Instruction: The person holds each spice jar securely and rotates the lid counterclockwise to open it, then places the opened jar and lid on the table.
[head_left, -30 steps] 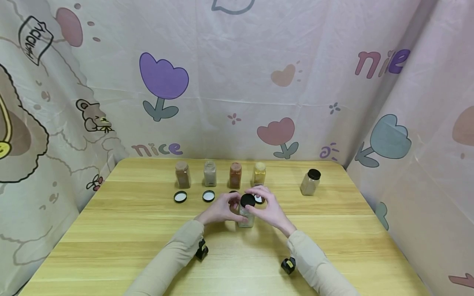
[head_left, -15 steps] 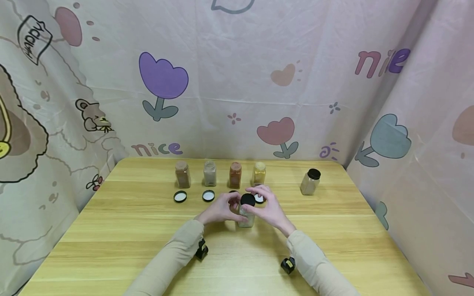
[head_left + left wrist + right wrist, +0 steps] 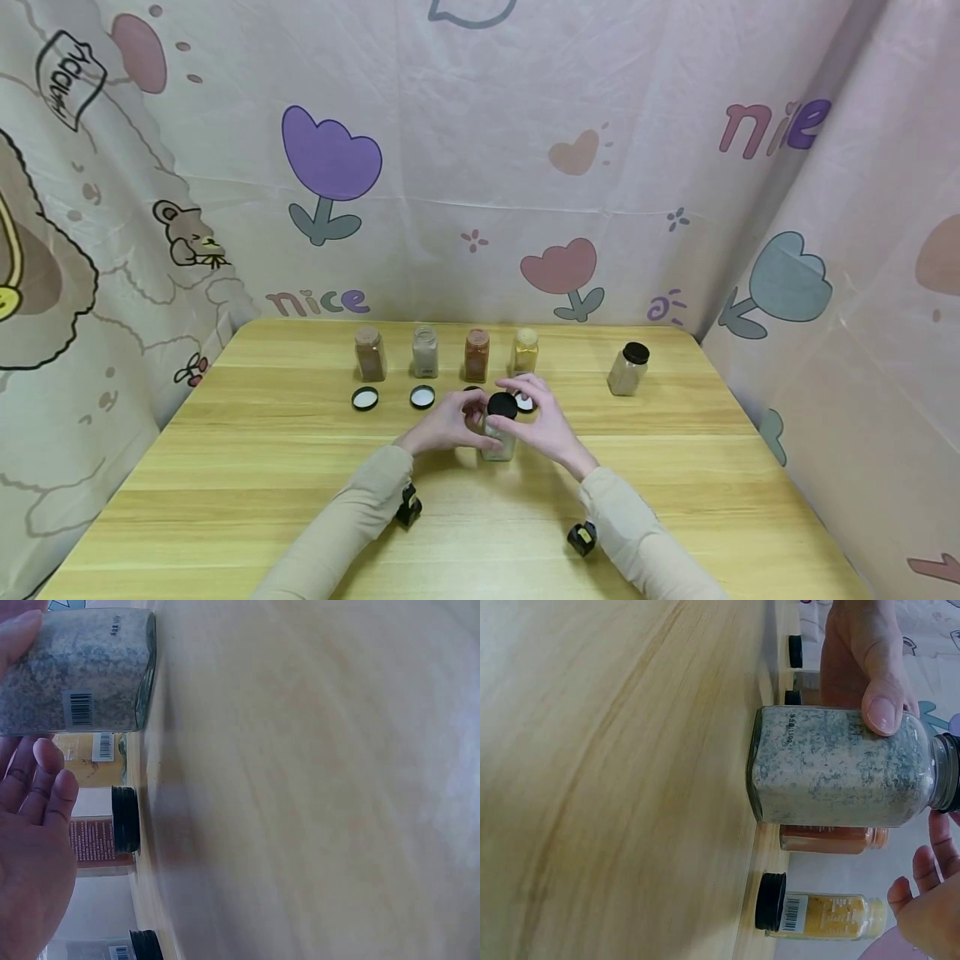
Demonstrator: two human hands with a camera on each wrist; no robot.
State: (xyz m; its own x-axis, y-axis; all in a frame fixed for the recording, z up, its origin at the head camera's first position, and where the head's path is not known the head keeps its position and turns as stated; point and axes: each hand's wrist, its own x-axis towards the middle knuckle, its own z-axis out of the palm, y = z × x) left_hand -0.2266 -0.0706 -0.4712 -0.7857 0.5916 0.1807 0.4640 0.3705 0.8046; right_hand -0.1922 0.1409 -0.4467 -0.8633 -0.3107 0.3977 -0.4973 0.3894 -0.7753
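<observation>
A glass spice jar (image 3: pixel 498 447) of pale, grey-flecked seasoning stands upright on the table in the head view. My left hand (image 3: pixel 448 423) grips its body from the left, the thumb (image 3: pixel 883 712) lying along the glass in the right wrist view. On the jar's neck sits a black screw lid (image 3: pixel 502 406). With thumb and fingers my right hand (image 3: pixel 547 427) holds this lid from the right. The left wrist view shows the jar's barcode side (image 3: pixel 79 709), its lid out of frame there.
Behind stand lidless jars: brown (image 3: pixel 371 357), greyish (image 3: pixel 425 354), red (image 3: pixel 476 357) and yellow (image 3: pixel 525 352). Black lids (image 3: pixel 365 399) lie before them, one mostly hidden by my left hand. A capped jar (image 3: pixel 626 375) stands farther right. Patterned cloth (image 3: pixel 465 167) hangs behind the table.
The right thumb has shifted slightly left across the lid's near side. The left hand and the jar have stayed in place.
</observation>
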